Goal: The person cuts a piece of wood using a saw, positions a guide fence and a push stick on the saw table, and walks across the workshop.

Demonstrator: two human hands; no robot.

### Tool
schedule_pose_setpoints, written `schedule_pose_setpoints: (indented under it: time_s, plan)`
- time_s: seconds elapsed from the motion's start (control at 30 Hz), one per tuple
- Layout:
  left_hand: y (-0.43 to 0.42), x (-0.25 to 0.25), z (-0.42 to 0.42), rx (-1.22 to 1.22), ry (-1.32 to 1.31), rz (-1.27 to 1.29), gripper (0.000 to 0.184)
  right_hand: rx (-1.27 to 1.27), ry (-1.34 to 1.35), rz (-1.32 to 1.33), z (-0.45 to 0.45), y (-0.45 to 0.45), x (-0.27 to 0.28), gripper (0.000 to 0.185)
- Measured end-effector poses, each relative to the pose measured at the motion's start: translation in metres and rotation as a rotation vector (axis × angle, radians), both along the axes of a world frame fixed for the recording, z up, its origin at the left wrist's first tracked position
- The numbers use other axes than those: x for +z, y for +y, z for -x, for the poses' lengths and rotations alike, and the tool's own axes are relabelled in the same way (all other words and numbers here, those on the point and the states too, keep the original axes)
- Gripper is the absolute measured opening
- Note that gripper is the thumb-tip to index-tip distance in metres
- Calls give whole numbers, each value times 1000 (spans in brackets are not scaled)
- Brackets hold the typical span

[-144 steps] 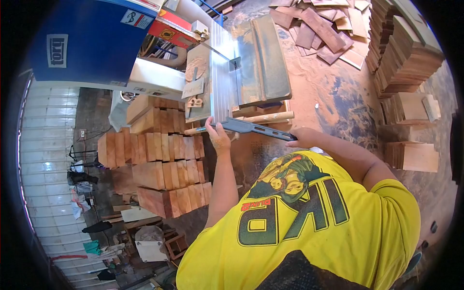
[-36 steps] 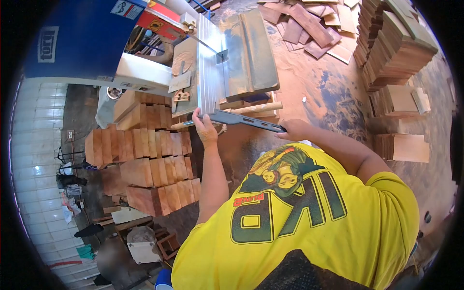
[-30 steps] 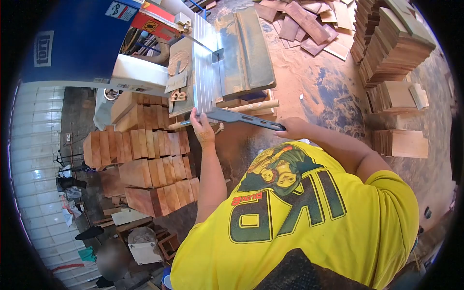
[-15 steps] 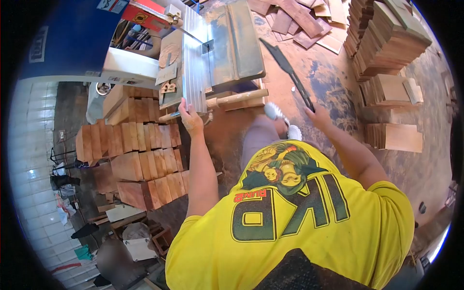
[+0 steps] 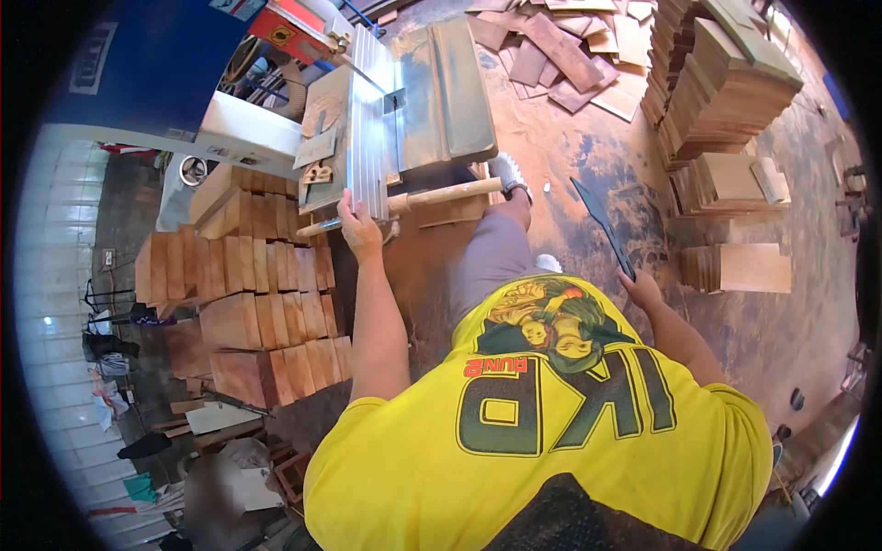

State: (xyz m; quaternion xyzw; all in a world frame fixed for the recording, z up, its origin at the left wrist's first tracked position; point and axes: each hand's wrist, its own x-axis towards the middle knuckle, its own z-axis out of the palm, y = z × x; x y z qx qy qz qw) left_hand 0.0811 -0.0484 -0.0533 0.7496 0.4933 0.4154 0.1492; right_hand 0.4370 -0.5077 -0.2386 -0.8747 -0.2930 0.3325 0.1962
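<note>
My left hand [image 5: 362, 237] is at the near end of a long silver metal fence [image 5: 365, 119], its fingers closed on the fence's edge. The fence lies along the table [image 5: 441, 92] of a band saw, and the thin blade [image 5: 363, 73] comes down beside it. A long black push stick [image 5: 602, 225] with a notched tip is in my right hand [image 5: 641, 289], held out over the floor to the right of the table. My right fingers are wrapped round its handle end.
Stacks of cut wood blocks [image 5: 243, 262] stand on the left, below the blue saw body [image 5: 147, 64]. Loose boards [image 5: 560, 50] lie heaped beyond the table. Tall board stacks [image 5: 726, 83] line the right. A wooden bar [image 5: 446, 195] runs along the table's near edge; sawdust covers the floor.
My right hand and the push stick have swung right and back towards my body. One leg has stepped forward towards the table. My left hand stays at the fence.
</note>
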Motion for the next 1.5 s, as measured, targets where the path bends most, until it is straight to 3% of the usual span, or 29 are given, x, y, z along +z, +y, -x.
schedule_pose_setpoints:
  time_s: [0.17, 0.33, 0.43, 0.5, 0.73, 1.0, 1.43, 1.5]
  plan:
    - [-11, 11, 2, -3, 8, 38, 35, 71, 50, 244, -18, -18, -8, 58]
    - [-8, 15, 3, -16, -4, 124, 36, 45, -3, 143, -28, 2, -15, 59]
    - [-4, 10, 7, -16, 85, -76, 34, 65, -7, 98, -31, 11, -17, 61]
    - [-3, 9, 7, -17, 18, 35, 34, 84, -10, 88, -31, 20, -12, 61]
    - [-3, 11, 8, -7, 103, -47, 34, 158, 37, 141, -31, 16, -20, 62]
    - [-12, 21, 1, 5, 22, 68, 36, 123, 35, 239, -38, 4, -18, 64]
    - [0, 11, 9, -29, 43, 23, 36, 106, 45, 129, -34, 31, -22, 66]
    - [3, 5, 12, -24, 26, 31, 36, 135, 65, 229, -32, 34, -23, 67]
